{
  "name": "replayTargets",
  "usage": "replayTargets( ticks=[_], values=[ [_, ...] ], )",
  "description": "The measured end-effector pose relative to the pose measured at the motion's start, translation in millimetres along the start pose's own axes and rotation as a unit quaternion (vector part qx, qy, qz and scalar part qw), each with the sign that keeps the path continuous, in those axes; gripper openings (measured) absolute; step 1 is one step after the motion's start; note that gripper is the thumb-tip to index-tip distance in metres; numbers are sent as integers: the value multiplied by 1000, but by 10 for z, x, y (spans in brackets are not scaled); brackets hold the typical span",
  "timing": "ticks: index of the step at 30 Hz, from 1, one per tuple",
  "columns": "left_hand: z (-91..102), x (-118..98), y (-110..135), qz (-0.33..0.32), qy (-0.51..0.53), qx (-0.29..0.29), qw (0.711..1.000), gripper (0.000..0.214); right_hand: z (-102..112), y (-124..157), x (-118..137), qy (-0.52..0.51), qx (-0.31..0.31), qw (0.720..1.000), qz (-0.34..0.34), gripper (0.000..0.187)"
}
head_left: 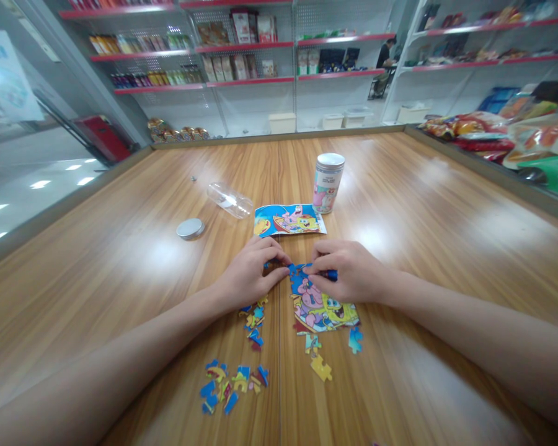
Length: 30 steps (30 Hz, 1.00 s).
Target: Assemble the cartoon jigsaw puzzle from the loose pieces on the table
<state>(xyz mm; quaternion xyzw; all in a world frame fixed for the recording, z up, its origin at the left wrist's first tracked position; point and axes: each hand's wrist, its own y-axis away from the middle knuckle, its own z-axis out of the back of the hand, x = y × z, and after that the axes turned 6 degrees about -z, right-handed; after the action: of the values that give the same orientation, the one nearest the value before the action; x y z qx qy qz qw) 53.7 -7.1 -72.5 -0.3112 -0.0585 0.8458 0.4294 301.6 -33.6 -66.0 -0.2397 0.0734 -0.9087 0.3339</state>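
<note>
- Jigsaw puzzle (323,310), SpongeBob and Patrick design, partly assembled, lying flat near the middle of the tabletop (400,186); upper edge uneven, lower edge nearly straight
- Left hand (246,272): thumb and index finger bent close together at the puzzle's upper left corner; cannot tell whether a piece is gripped
- Right hand (346,269): fingers curled over the upper part of the puzzle; grip on any piece cannot be told
- Loose pieces: blue tab-edged piece (355,340) and yellow piece (321,368), just below the lower edge; mixed cluster (208,389), lower left; narrow string of pieces (255,336) beside the left wrist
- Picture sheet (288,220), beyond the hands, a strip of wood between it and the puzzle
- Printed canister (329,184), upright, lidded, at the sheet's right end
- Clear plastic cylinder (230,200), on its side; silver lid (190,228), flat, nearer the left edge
- Raised rim (279,137) along the far edge, well apart from the canister; broad wood surface between right forearm and right edge
</note>
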Motion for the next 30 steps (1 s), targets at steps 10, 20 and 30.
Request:
replayTargets(
  ticks=[10,20,30],
  values=[
    [13,-17,-3,-1,-11,-4,1000,9,27,-14,6,2,6,1000,0,21],
    [-6,-45,17,-3,-18,-4,1000,13,11,-5,10,-4,3,1000,2,14],
    [-53,-36,-21,-13,-24,-30,999,13,14,-28,16,8,5,1000,5,21]
  ],
)
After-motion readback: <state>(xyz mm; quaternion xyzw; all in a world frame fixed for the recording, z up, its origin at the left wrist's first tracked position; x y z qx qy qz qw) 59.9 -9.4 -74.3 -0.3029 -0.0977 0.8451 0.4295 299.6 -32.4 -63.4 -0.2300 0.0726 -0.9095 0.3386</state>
